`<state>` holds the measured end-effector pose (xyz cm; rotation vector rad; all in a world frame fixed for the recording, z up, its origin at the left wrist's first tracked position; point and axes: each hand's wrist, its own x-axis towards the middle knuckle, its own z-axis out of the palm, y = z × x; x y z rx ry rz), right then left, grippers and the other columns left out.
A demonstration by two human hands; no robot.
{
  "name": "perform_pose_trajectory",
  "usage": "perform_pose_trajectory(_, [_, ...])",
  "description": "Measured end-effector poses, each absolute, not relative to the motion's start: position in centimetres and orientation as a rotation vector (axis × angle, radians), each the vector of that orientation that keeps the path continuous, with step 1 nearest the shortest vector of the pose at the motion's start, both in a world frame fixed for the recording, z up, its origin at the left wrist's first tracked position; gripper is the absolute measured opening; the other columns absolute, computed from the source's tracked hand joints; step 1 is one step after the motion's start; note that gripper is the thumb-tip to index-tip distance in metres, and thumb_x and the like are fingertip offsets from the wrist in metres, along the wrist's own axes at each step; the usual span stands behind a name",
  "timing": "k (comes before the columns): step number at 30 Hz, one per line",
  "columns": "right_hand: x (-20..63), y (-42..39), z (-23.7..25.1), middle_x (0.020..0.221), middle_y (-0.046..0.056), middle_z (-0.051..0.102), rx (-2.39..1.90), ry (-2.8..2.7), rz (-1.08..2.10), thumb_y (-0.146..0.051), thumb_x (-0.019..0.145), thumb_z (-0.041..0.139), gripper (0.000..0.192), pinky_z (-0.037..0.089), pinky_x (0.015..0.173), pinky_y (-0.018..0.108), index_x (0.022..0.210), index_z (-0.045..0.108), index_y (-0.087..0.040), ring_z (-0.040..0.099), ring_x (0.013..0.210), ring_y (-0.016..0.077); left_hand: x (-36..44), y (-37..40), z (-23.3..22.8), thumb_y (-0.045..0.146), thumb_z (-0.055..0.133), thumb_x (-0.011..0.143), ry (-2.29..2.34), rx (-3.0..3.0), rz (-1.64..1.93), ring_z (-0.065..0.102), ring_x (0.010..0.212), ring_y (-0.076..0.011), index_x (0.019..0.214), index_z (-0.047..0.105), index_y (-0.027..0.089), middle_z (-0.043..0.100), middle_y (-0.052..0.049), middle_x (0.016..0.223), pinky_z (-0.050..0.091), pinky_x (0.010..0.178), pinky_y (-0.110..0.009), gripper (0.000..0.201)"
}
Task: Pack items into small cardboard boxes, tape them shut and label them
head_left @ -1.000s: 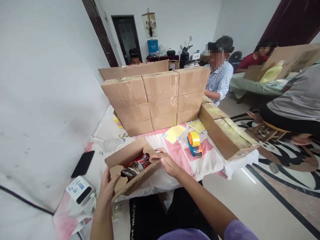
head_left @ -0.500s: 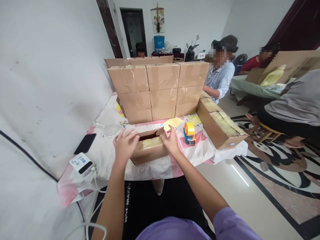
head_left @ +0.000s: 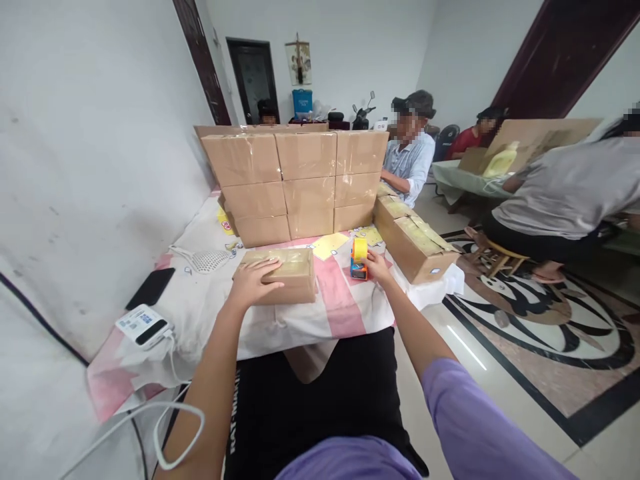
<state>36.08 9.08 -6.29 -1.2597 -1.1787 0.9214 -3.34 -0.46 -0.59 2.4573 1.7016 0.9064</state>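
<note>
Your left hand (head_left: 255, 279) is lying spread, palm down, on the closed carton (head_left: 286, 275), pinning its flaps. Your right hand (head_left: 379, 267) is curling around the tape dispenser (head_left: 359, 258), just beside the carton on the desk (head_left: 340, 310). Judged step: sealing is starting; the next move is calling for bringing the dispenser over the seam while you are keeping the flaps pressed. The near desk edge is lying close below the carton. Behind, stacked boxes (head_left: 295, 180) are walling off the far side, and long boxes (head_left: 413, 237) are crowding the right edge, leaving a narrow lane.
</note>
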Motion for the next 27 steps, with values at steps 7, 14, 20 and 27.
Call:
perform_pose_trajectory(7, [32.8, 5.6, -5.8, 0.083, 0.003, 0.068, -0.991, -1.249, 0.908, -0.05, 0.073, 0.068, 0.035, 0.055, 0.076, 0.035, 0.086, 0.061, -0.018, 0.063, 0.078, 0.0203, 2.8, -5.0, -1.3, 0.046, 0.061, 0.092, 1.567, 2.293, 1.315, 0.065, 0.121, -0.0275, 0.104, 0.075, 0.023, 0.075, -0.01, 0.119, 0.044, 0.114, -0.045, 0.03])
perform_pose_trajectory(14, [29.0, -2.7, -5.2, 0.095, 0.004, 0.07, -0.781, -1.279, 0.932, -0.048, 0.083, 0.064, 0.033, 0.054, 0.081, 0.034, 0.102, 0.069, -0.021, 0.064, 0.086, 0.0218, 14.0, -7.8, -4.5, 0.045, 0.058, 0.095, 1.492, 1.891, 1.374, 0.065, 0.089, -0.021, 0.082, 0.073, 0.019, 0.065, -0.008, 0.092, 0.052, 0.086, -0.035, 0.032])
perform_pose_trajectory(20, [29.0, -4.0, -5.5, 0.08, 0.004, 0.064, -0.727, -1.19, 0.947, -0.061, 0.095, 0.047, 0.045, 0.051, 0.066, 0.033, 0.089, 0.066, -0.021, 0.059, 0.073, 0.021, 15.5, -7.9, -5.0, 0.041, 0.072, 0.083, 1.313, 1.662, 1.28, 0.06, 0.077, -0.0174, 0.081, 0.079, 0.019, 0.062, -0.004, 0.081, 0.048, 0.073, -0.029, 0.023])
perform_pose_trajectory(27, [29.4, -2.7, -6.2, 0.066, -0.002, 0.048, -0.825, -1.133, 0.785, -0.068, 0.089, 0.059, 0.05, 0.038, 0.059, 0.028, 0.069, 0.053, -0.022, 0.043, 0.064, 0.0154, 16.1, -10.0, -3.9, 0.049, 0.068, 0.085, 1.192, 1.478, 1.28, 0.05, 0.069, -0.0127, 0.065, 0.065, 0.018, 0.054, -0.001, 0.073, 0.04, 0.065, -0.025, 0.038])
